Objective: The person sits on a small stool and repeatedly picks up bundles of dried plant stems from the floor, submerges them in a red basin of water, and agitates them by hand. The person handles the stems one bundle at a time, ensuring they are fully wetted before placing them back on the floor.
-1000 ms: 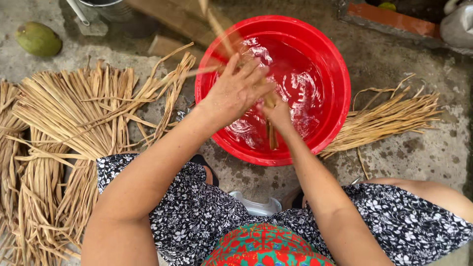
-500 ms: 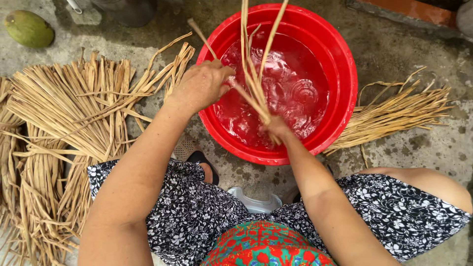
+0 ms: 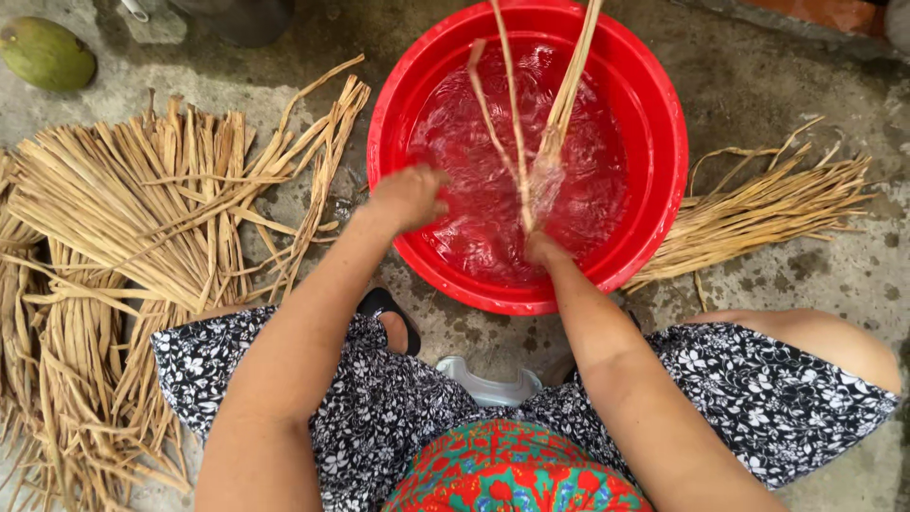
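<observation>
At the far left edge a green round fruit (image 3: pixel 45 52) lies on the wet concrete floor (image 3: pixel 806 85), well apart from everything else. Below and beside it a broad heap of dry tan reed stalks (image 3: pixel 142 218) spreads over the ground, some tied in bundles, its tips fanning out until they nearly reach the rim of the red plastic basin (image 3: pixel 664 142). The basin holds rippling water. The left hand (image 3: pixel 409 197) hangs over the near left part of the basin, fingers curled loosely inward; it looks empty, though the blur makes it hard to say whether anything thin is caught in it. In the middle of the basin a few wet stalks (image 3: pixel 545 142) stand up out of the water, splaying apart toward the top edge of the view and dripping. The right hand (image 3: pixel 545 248) is closed tightly round their lower ends just above the near rim, so the stalks rise straight from its fist. Beyond the basin on the right a smaller sheaf of stalks (image 3: pixel 768 213) lies flat on the floor, one end tucked against the basin wall. Lower down, a black-and-white flowered garment (image 3: pixel 749 389) covers the person's knees, with a dark sandal (image 3: pixel 389 308) just under the left forearm
</observation>
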### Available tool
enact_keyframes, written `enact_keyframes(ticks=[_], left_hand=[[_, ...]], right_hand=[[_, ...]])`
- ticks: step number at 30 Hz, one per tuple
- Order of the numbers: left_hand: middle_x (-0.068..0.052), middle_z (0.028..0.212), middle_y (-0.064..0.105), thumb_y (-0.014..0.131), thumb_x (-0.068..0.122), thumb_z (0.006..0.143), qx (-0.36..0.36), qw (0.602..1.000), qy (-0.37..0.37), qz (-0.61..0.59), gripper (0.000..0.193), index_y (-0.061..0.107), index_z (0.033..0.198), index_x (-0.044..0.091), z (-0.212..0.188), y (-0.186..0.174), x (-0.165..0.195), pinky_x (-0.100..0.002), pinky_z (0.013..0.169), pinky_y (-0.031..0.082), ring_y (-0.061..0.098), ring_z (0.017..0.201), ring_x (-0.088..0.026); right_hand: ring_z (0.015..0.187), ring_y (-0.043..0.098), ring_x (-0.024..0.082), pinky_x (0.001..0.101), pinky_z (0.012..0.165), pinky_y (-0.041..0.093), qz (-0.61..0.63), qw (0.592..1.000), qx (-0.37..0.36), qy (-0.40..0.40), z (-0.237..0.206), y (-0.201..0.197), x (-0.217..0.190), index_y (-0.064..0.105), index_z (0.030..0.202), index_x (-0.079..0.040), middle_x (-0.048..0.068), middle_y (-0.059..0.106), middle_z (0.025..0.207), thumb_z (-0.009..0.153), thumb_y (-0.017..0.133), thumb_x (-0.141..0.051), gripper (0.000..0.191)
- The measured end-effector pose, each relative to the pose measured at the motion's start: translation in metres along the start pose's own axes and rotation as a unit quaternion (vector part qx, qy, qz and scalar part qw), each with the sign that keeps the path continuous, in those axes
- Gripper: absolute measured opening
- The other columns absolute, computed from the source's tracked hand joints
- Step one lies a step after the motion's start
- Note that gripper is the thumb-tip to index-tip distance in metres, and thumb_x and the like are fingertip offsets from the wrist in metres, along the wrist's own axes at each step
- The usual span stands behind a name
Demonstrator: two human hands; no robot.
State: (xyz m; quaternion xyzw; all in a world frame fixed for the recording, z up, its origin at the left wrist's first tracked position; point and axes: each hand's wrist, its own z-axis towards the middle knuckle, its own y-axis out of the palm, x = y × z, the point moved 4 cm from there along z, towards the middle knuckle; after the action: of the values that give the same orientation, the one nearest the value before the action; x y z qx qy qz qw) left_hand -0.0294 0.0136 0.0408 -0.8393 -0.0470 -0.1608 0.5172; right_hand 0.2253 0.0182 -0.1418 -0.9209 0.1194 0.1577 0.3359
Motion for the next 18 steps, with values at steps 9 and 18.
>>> enact_keyframes(ticks=[9, 18], left_hand=[[-0.012, 0.135, 0.069, 0.067, 0.047, 0.091, -0.081, 0.966, -0.059, -0.238, 0.055, 0.061, 0.139, 0.019, 0.026, 0.083, -0.002, -0.041, 0.116, 0.044, 0.064, 0.128, -0.029], [-0.026, 0.16, 0.026, 0.047, 0.08, 0.08, 0.022, 0.737, -0.088, -0.669, 0.118, 0.006, 0.164, 0.008, 0.046, 0.089, 0.043, -0.052, 0.108, 0.039, 0.031, 0.147, -0.036]], right_hand=[[0.092, 0.076, 0.026, 0.0409, 0.082, 0.065, 0.675, 0.732, -0.075, -0.056, -0.022, -0.058, -0.041, 0.058, 0.126, -0.003, 0.016, 0.073, 0.104, 0.098, 0.063, -0.018, 0.032], [0.122, 0.058, 0.025, 0.04, 0.106, 0.05, 0.574, 0.78, 0.104, -0.228, -0.06, -0.031, -0.109, 0.046, 0.143, -0.006, 0.014, 0.057, 0.132, 0.107, 0.053, -0.04, 0.05]])
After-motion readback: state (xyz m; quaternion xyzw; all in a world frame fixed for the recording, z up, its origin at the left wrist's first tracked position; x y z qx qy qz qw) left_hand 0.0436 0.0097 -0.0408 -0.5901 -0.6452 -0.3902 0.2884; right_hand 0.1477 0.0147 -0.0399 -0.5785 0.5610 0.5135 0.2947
